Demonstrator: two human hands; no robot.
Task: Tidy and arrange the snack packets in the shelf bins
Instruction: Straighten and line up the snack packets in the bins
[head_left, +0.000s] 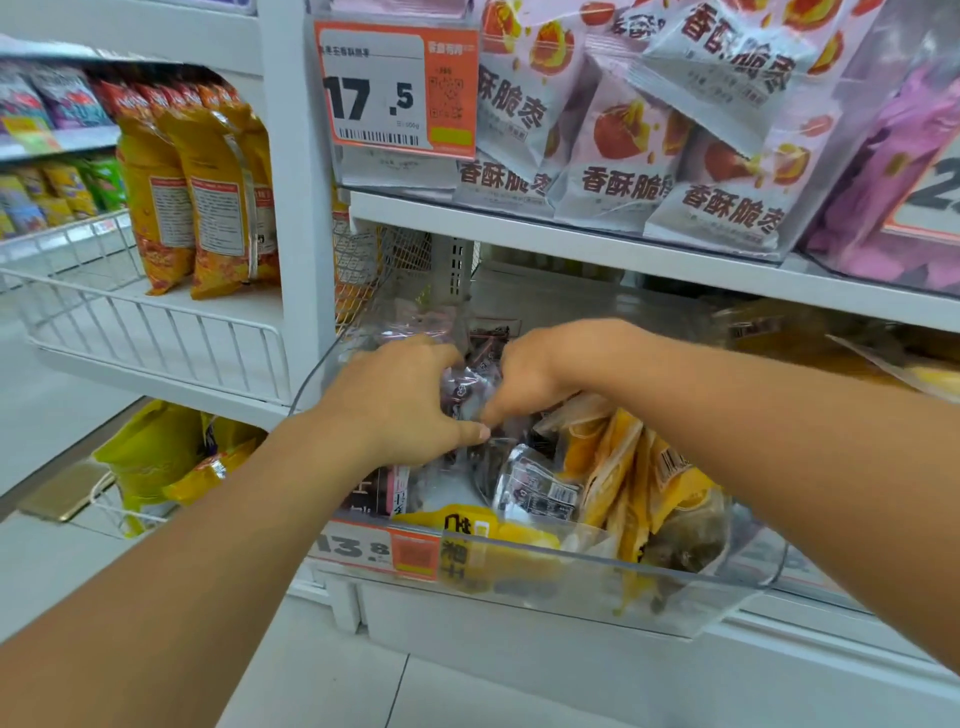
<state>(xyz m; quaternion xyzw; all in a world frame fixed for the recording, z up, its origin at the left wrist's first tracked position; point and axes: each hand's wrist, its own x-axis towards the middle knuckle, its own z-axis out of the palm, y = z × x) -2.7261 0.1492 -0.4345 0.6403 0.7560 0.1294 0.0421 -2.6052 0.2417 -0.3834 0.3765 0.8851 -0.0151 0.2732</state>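
Head view, only one: both hands are down in the clear bin (571, 558) on the lower shelf, working a bunch of dark packets (470, 387) at the back-left of it. Left hand (402, 400) has fingers curled over the bunch w/ thumb tip against it at the front; right hand (530, 371) has fingers bent down into the same bunch, looks like a pinch, tho the fingertips are hidden so can't say how tight. To do this step well, I'd judge: gather the dark packets together, stand them upright w/ labels facing front, keep them on the left side & apart from the yellow packets (618, 467) leaning on the right, since the two kinds mix near the middle. Film is slippery & crinkly, so squeeze from both sides rather than lift by a corner. One dark packet (540, 486) lies flat near the front, prob next to fix. Surroundings: white shelf (571, 234) above holds a bin of pale packets (623, 171) w/ an orange price tag (397, 88); left, a wire basket (156, 332) w/ tall orange bags (208, 182); pale tile floor (467, 691) below.
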